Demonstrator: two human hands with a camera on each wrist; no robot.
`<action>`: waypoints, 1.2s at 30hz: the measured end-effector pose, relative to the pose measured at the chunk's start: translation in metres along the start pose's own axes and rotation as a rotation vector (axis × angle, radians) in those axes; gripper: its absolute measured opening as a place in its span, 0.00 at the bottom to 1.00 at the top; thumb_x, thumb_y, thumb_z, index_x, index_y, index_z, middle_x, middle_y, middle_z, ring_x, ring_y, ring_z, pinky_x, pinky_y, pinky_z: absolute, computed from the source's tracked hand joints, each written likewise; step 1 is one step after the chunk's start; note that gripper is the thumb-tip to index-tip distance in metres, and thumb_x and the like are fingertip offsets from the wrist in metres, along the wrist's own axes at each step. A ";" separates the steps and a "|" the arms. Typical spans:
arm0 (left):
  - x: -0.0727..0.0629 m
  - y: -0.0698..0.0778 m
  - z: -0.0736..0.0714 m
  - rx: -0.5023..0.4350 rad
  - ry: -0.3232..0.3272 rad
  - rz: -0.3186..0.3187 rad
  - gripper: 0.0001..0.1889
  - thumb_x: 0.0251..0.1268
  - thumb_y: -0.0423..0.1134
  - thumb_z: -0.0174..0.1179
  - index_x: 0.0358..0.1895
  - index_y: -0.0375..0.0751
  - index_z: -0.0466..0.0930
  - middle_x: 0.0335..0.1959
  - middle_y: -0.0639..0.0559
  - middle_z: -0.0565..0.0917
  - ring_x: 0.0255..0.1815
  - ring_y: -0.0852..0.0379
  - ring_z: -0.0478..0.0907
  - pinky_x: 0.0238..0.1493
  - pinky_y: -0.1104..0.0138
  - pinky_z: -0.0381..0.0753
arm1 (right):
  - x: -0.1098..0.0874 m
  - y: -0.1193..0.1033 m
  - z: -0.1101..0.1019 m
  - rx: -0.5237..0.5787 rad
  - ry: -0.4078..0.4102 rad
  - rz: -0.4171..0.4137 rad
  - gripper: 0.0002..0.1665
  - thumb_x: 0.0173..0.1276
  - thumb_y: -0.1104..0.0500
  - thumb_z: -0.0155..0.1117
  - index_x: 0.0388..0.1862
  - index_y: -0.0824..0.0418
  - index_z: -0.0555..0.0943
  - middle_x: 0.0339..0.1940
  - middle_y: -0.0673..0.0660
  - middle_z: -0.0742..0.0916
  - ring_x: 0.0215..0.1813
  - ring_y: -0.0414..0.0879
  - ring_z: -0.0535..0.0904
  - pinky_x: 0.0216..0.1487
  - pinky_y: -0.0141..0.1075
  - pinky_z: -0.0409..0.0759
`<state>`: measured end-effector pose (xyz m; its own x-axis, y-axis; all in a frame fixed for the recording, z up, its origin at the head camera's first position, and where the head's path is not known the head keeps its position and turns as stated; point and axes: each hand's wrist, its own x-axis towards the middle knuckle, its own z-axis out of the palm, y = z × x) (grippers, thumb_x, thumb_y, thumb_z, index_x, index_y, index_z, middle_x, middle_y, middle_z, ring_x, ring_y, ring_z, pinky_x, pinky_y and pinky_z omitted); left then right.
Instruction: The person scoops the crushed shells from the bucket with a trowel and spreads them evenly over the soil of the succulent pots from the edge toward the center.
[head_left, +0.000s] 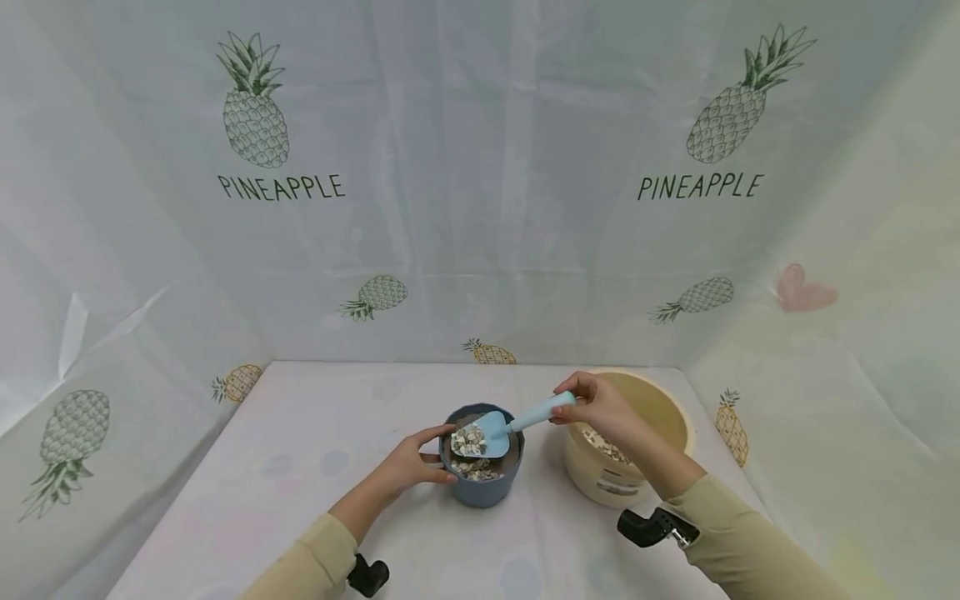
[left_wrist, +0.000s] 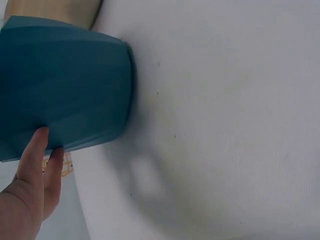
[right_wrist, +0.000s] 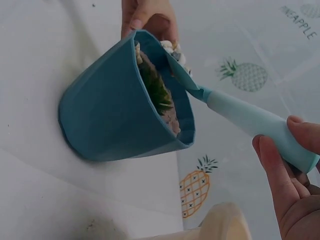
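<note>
A blue plant pot (head_left: pixel 482 493) stands on the table, with pale pebbles (head_left: pixel 474 471) and brownish-grey material inside. Small green leaves (right_wrist: pixel 156 89) show within it in the right wrist view. My left hand (head_left: pixel 408 463) holds the pot at its left side, thumb and fingers spread around the wall near the rim. With its fingers and thumb, my right hand (head_left: pixel 600 408) grips the handle end of a light blue scoop (head_left: pixel 495 431). The scoop's blade lies over the pot's mouth, carrying a small heap of pale pebbles (head_left: pixel 468 439).
A cream bucket (head_left: pixel 588 475) with pebbles at its bottom stands to the right, under my right forearm. White table covering (head_left: pixel 322 417) surrounds the pot. Behind and at the sides hang sheets printed with pineapples (head_left: pixel 257 125).
</note>
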<state>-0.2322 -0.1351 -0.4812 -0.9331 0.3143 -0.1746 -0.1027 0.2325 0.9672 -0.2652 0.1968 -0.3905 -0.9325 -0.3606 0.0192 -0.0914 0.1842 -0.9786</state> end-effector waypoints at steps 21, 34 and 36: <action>0.003 -0.003 0.005 -0.100 -0.056 0.013 0.52 0.48 0.26 0.74 0.77 0.50 0.54 0.75 0.31 0.47 0.68 0.26 0.58 0.50 0.54 0.80 | 0.006 0.002 0.016 -0.018 0.030 -0.039 0.14 0.63 0.73 0.66 0.47 0.76 0.76 0.38 0.62 0.84 0.38 0.49 0.87 0.43 0.40 0.84; 0.003 -0.006 0.008 -0.089 -0.038 -0.003 0.53 0.51 0.28 0.73 0.78 0.56 0.52 0.77 0.34 0.44 0.70 0.26 0.54 0.56 0.49 0.75 | 0.011 -0.003 0.026 -0.085 0.010 -0.046 0.12 0.61 0.72 0.69 0.43 0.72 0.79 0.38 0.61 0.84 0.38 0.51 0.86 0.42 0.40 0.84; 0.003 -0.006 0.008 -0.088 -0.036 -0.003 0.53 0.51 0.28 0.73 0.78 0.56 0.52 0.77 0.33 0.44 0.70 0.26 0.54 0.56 0.49 0.75 | 0.009 -0.005 0.027 -0.109 0.001 -0.051 0.12 0.60 0.70 0.70 0.42 0.70 0.79 0.38 0.60 0.84 0.37 0.51 0.86 0.42 0.40 0.83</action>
<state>-0.2311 -0.1281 -0.4894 -0.9198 0.3471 -0.1828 -0.1372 0.1519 0.9788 -0.2636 0.1680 -0.3914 -0.9258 -0.3717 0.0690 -0.1766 0.2639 -0.9482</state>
